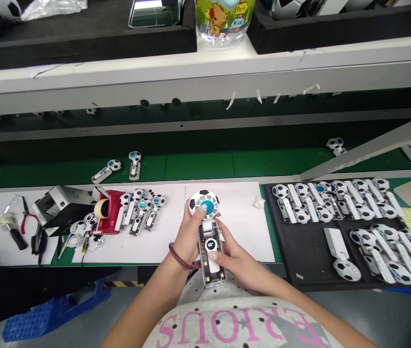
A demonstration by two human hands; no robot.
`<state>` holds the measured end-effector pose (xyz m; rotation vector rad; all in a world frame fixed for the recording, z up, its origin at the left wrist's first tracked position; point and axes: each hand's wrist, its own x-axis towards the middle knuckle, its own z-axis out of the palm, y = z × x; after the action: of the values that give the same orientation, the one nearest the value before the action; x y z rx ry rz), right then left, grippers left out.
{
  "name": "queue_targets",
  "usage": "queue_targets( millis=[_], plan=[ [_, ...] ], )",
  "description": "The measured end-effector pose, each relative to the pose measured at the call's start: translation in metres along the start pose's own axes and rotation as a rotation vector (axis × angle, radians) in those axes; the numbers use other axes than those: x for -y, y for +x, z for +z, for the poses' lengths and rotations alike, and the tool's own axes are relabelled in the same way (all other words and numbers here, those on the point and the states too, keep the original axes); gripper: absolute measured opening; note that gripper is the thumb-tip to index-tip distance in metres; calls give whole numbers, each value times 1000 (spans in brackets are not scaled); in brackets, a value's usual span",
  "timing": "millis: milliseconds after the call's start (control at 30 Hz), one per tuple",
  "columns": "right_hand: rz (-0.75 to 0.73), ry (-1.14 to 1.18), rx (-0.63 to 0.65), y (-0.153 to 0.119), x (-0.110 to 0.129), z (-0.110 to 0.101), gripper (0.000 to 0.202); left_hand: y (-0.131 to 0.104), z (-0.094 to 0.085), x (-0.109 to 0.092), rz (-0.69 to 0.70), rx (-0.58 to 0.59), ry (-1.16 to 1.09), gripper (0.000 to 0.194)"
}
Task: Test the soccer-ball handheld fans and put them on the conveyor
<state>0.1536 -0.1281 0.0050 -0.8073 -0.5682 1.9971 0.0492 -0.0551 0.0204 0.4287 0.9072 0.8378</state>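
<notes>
I hold a small handheld fan (208, 227) with a football-patterned head, a teal hub and a clear handle showing a lit round display. My left hand (188, 237) grips the fan at its neck, a finger resting on the head. My right hand (234, 258) holds the handle's lower part, the thumb on a white piece at its front. The fan is upright over the near edge of the white paper sheet (169, 237).
Several loose fans (143, 210) lie left of my hands beside a red tape dispenser (110, 211). A black tray (310, 251) at right holds several fans. Pliers and tools (27, 227) lie far left. More fans (134, 164) ride the green conveyor behind.
</notes>
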Motion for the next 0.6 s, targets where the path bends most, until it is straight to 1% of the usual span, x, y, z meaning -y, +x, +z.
queue_targets(
  millis=[100, 200, 267, 333, 400, 467, 500, 533, 600],
  plan=[
    [29, -1, 18, -1, -1, -2, 83, 1, 0, 1, 1, 9, -17, 26],
    [45, -28, -8, -3, -4, -6, 85, 2, -1, 3, -2, 16, -35, 25],
    [56, -32, -27, -4, -5, -7, 85, 2, -1, 3, -14, 17, -2, 27],
    [71, -28, -36, -4, -5, -7, 86, 3, -4, 2, 8, 6, 119, 29],
    [69, -8, -38, -3, -4, -7, 85, 4, -10, 0, 115, -13, 330, 32],
    [56, 24, -39, -2, -2, -6, 77, 7, -20, -1, 241, -26, 523, 37],
    [51, 39, -42, -2, -1, -6, 69, 8, -26, -2, 272, -20, 585, 39],
    [45, 53, -50, -2, -1, -7, 61, 9, -33, -1, 267, -5, 623, 40],
    [27, 68, -81, -2, 0, -10, 46, 9, -45, 1, 201, 44, 678, 39]
  ],
)
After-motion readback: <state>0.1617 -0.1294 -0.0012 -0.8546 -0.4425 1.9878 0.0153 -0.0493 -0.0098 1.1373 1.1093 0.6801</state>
